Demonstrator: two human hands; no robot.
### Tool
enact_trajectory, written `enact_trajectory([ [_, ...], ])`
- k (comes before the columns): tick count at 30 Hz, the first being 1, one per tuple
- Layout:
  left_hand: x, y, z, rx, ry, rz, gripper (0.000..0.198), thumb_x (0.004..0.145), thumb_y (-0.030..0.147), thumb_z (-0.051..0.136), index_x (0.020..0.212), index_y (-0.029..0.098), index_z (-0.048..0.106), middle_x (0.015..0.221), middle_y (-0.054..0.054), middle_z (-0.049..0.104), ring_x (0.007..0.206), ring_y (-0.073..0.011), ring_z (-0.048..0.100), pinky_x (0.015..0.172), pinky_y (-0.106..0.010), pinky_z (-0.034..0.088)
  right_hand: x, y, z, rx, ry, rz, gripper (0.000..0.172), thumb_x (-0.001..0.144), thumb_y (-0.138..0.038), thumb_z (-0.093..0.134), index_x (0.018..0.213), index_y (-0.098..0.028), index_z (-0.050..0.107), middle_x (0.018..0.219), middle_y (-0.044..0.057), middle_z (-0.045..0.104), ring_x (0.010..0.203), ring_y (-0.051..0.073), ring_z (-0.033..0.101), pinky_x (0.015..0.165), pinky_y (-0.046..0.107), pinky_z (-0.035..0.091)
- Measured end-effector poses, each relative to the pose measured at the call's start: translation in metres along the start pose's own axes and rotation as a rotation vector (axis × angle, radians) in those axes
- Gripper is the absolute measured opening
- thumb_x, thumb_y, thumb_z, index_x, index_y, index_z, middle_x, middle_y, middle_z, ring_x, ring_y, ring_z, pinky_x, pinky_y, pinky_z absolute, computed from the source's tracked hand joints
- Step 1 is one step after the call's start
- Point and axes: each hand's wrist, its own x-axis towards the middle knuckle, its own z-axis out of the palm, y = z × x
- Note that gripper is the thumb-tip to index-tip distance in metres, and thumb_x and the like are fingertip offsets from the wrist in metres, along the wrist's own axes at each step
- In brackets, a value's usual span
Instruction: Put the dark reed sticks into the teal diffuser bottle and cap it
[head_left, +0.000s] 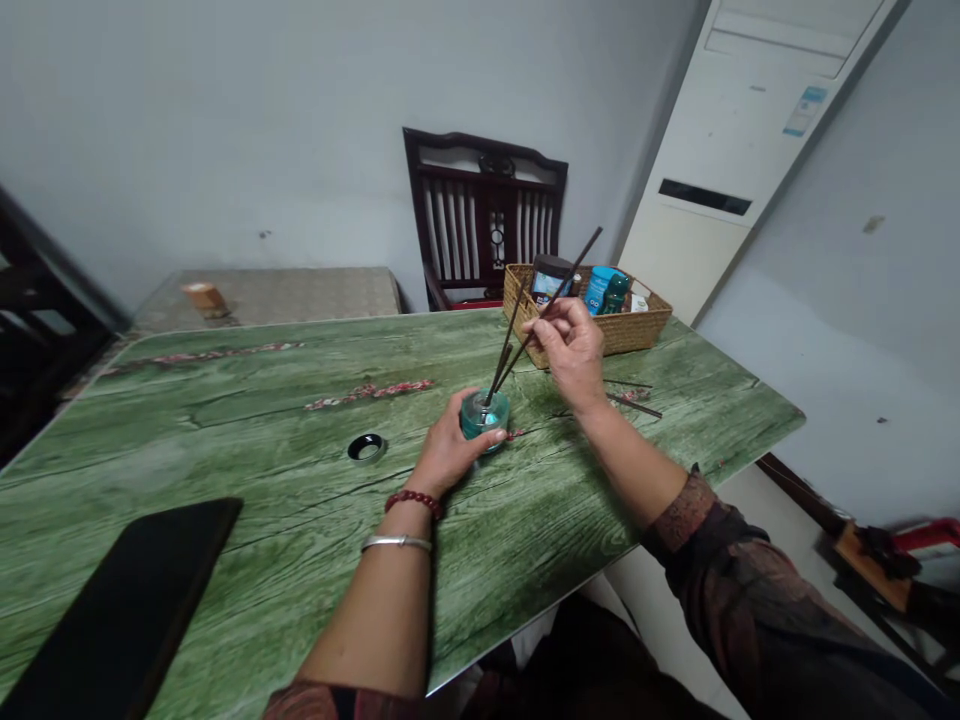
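Note:
My left hand (450, 440) is wrapped round a small glass diffuser bottle (487, 415) with teal liquid, steadying it on the table. Dark reed sticks (510, 325) lean out of the bottle's mouth. In a pinch between thumb and fingers, my right hand (574, 350) holds another dark reed stick (586, 250), slanted, its lower end close to the bottle's mouth. Whether that end is inside the neck I cannot tell. Loose reed sticks (637, 404) lie on the table right of my right hand. Left of the bottle sits a round black cap (367, 447).
A wicker basket (637, 330) holding jars and bottles stands behind my right hand. A black flat slab (127, 600) lies at the left on the green wood-patterned table (277, 440). Beyond are a dark wooden chair (491, 190) and a side table (300, 290) with an orange-brown object (206, 298).

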Motion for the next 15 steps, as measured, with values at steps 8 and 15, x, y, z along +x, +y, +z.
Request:
enact_trajectory([
  [8, 0.000, 0.000, 0.000, -0.011, -0.007, -0.014, 0.075, 0.069, 0.048, 0.077, 0.133, 0.021, 0.049, 0.125, -0.011, 0.066, 0.114, -0.0306, 0.063, 0.103, -0.049, 0.046, -0.009, 0.011, 0.014, -0.007, -0.072, 0.007, 0.018, 0.089, -0.038, 0.063, 0.091, -0.025, 0.050, 0.082, -0.003, 0.063, 0.076, 0.013, 0.067, 0.068, 0.027, 0.056],
  [15, 0.001, -0.001, 0.000, -0.019, -0.016, 0.005, 0.077, 0.069, 0.051, 0.077, 0.132, 0.019, 0.048, 0.124, -0.012, 0.065, 0.114, -0.0308, 0.063, 0.103, -0.049, 0.047, -0.007, 0.017, 0.017, -0.026, -0.096, 0.008, 0.015, 0.088, -0.034, 0.063, 0.092, -0.025, 0.052, 0.087, -0.003, 0.063, 0.081, 0.014, 0.069, 0.068, 0.026, 0.055],
])
